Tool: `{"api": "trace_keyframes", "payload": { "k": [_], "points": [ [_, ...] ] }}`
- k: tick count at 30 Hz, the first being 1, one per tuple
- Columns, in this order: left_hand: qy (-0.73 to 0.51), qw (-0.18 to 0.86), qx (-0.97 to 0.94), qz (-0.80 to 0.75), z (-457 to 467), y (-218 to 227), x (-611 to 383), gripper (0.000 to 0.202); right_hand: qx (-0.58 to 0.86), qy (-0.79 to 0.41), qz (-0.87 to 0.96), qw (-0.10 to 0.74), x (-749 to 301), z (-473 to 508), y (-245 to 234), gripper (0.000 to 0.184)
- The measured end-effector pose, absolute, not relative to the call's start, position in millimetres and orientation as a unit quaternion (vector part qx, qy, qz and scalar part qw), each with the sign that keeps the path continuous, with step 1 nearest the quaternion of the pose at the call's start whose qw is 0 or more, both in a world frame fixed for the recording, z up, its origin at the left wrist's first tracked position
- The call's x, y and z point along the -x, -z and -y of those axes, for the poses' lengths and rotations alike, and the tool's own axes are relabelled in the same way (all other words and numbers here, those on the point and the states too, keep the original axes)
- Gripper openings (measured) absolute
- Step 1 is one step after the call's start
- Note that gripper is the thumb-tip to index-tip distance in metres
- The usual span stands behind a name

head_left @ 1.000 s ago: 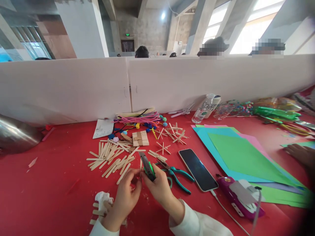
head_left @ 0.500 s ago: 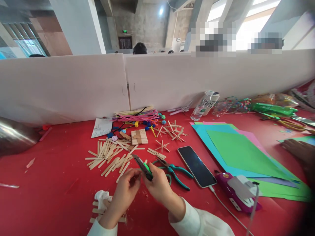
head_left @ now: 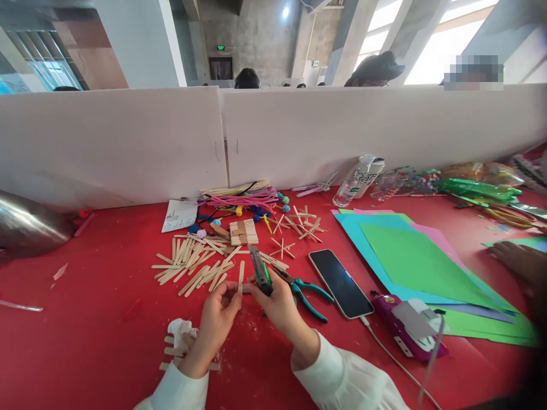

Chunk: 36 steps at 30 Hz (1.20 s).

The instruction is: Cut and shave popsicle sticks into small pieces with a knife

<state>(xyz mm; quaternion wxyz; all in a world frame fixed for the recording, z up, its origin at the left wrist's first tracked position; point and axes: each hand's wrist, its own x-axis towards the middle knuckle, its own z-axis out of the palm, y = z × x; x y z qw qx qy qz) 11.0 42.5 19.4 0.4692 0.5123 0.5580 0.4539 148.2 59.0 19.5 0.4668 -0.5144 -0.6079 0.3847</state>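
Between the fingers of my left hand (head_left: pixel 221 316) a wooden craft stick (head_left: pixel 241 275) is pinched, its end pointing up. My right hand (head_left: pixel 277 302) is closed around a utility knife (head_left: pixel 260 270) with a green and dark handle, tilted up and to the left. The two hands are close together, fingertips near the stick. Beyond them lies a loose pile of craft sticks (head_left: pixel 188 259). Partly covered by my left forearm, a small assembly of sticks with white tissue (head_left: pixel 182 333) rests on the table. Teal-handled pliers (head_left: pixel 314 293) lie just right of my right hand.
On the red table (head_left: pixel 94 319) are a phone (head_left: pixel 342 283), a purple device (head_left: pixel 405 327) with a cable, and coloured paper (head_left: pixel 410 256). A bottle (head_left: pixel 352 182) stands by the white partition (head_left: pixel 299 131). Another person's hand (head_left: pixel 513 256) is at right; a metal vessel (head_left: pixel 29 225) at left.
The knife has swung to a more upright tilt and shifted right. The stick in my left hand now shows upright between the fingers. The view has shifted slightly.
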Motion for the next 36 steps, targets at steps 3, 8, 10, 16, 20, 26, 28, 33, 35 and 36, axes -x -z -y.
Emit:
{"api": "trace_keyframes", "payload": {
  "k": [3, 8, 10, 16, 20, 26, 28, 33, 35, 36],
  "points": [
    [-0.446, 0.465, -0.533, -0.548, -41.2, -16.0, -11.8, 0.019, 0.496, -0.423, 0.599, 0.465, -145.5, -57.0, -17.8, 0.015],
    [-0.425, 0.478, -0.568, -0.518, -38.6, -13.8, -11.3, 0.016, 0.491, -0.435, 0.6, 0.457, -143.3, -55.1, -16.4, 0.01],
    [-0.413, 0.485, -0.587, -0.5, -38.0, -14.7, -9.8, 0.018, 0.488, -0.433, 0.611, 0.449, -145.2, -55.2, -19.1, 0.008],
    [-0.454, 0.449, -0.571, -0.516, -40.7, -24.3, -4.2, 0.029, 0.47, -0.416, 0.665, 0.405, -152.0, -55.4, -28.0, 0.006],
    [-0.453, 0.446, -0.547, -0.545, -43.9, -26.9, -1.3, 0.029, 0.475, -0.409, 0.673, 0.393, -152.4, -54.1, -27.7, 0.011],
    [-0.501, 0.519, -0.424, -0.547, -45.5, -26.2, -0.7, 0.025, 0.488, -0.437, 0.638, 0.405, -161.0, -60.5, -27.1, 0.016],
    [-0.488, 0.551, -0.419, -0.532, -45.1, -28.6, -0.9, 0.026, 0.481, -0.461, 0.625, 0.407, -163.7, -62.5, -27.2, 0.018],
    [-0.413, 0.611, -0.451, -0.502, -43.4, -34.0, -0.6, 0.031, 0.478, -0.469, 0.61, 0.424, -163.8, -60.1, -29.0, 0.019],
    [-0.391, 0.61, -0.473, -0.501, -42.4, -34.0, -0.9, 0.035, 0.477, -0.463, 0.614, 0.426, -162.3, -57.9, -30.2, 0.018],
    [-0.386, 0.601, -0.485, -0.505, -41.9, -33.6, -1.3, 0.036, 0.477, -0.459, 0.616, 0.426, -161.6, -57.0, -30.7, 0.018]
  ]
}}
